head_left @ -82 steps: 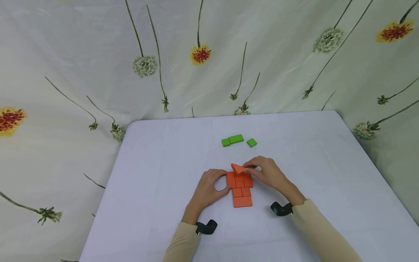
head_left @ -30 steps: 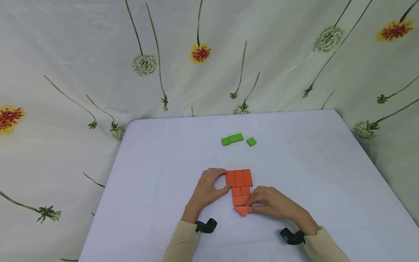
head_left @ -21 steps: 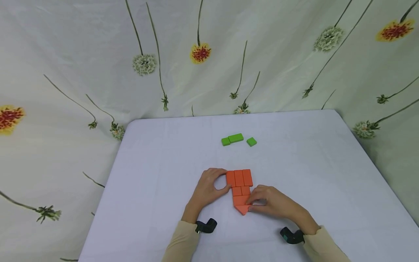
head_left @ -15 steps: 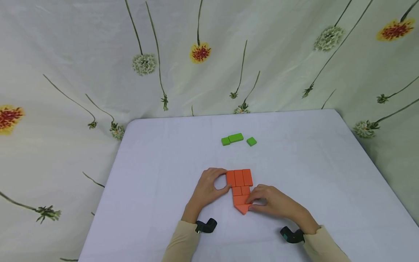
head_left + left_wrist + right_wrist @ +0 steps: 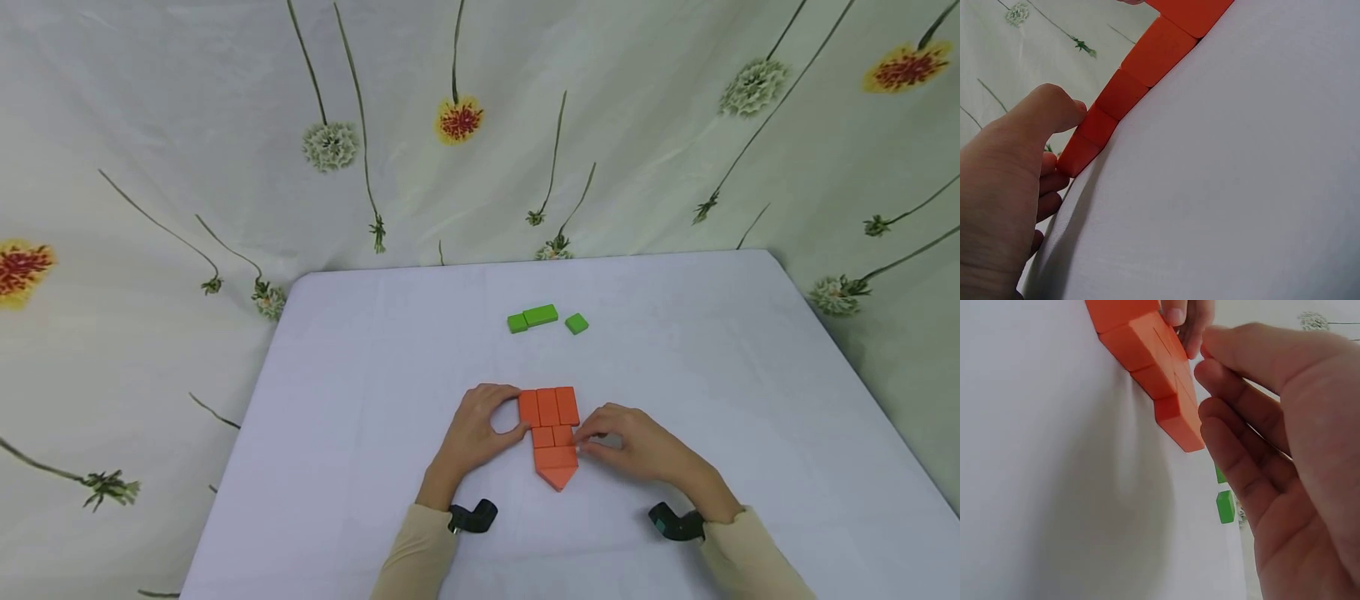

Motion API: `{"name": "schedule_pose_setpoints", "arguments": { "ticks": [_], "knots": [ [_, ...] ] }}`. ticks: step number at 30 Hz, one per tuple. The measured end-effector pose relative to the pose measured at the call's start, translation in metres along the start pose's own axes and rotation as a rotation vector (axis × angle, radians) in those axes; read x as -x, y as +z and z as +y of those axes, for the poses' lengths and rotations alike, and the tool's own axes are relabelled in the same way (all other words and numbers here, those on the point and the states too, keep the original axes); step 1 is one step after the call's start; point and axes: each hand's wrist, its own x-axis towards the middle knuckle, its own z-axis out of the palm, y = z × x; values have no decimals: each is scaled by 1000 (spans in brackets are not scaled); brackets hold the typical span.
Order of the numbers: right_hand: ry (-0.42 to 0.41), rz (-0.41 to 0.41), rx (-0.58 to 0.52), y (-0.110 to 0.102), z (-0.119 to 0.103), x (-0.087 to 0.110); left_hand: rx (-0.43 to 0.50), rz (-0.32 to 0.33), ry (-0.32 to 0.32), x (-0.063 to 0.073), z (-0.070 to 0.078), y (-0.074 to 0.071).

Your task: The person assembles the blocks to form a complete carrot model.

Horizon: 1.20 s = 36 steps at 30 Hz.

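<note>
On the counter (image 5: 375, 375), an orange triangular block (image 5: 557, 477) is touching the orange rectangular block (image 5: 556, 457) behind it. The right hand (image 5: 626, 442) (loosely bent, holding nothing) is hovering beside them; the left hand (image 5: 474, 427) is gripping the far-left orange block (image 5: 528, 408). Beyond, three green blocks (image 5: 541, 316) are lying.

The left hand (image 5: 471, 427) arches thumb (image 5: 1047, 109) and fingers (image 5: 1052, 182) apart; the right hand (image 5: 636, 442) bends its fingers loosely.

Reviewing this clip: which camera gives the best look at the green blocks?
The head view: all three green blocks show whole and uncovered there. The right wrist view shows only two, one partly behind the right hand; the left wrist view shows none.
</note>
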Motion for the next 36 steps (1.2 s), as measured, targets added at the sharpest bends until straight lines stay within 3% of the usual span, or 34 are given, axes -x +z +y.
{"name": "schedule_pose_setpoints", "arguments": {
  "ticks": [13,17,26,36],
  "knots": [
    [62,165,93,-19,5,-38,6,-24,-26,0,1,-2],
    [79,192,75,-25,9,-52,-1,-9,-16,0,1,-1],
    [113,237,23,-28,29,-84,-5,-40,-44,0,4,-3],
    [233,284,27,-31,48,-120,-10,-42,-40,0,5,-4]
  ]
}}
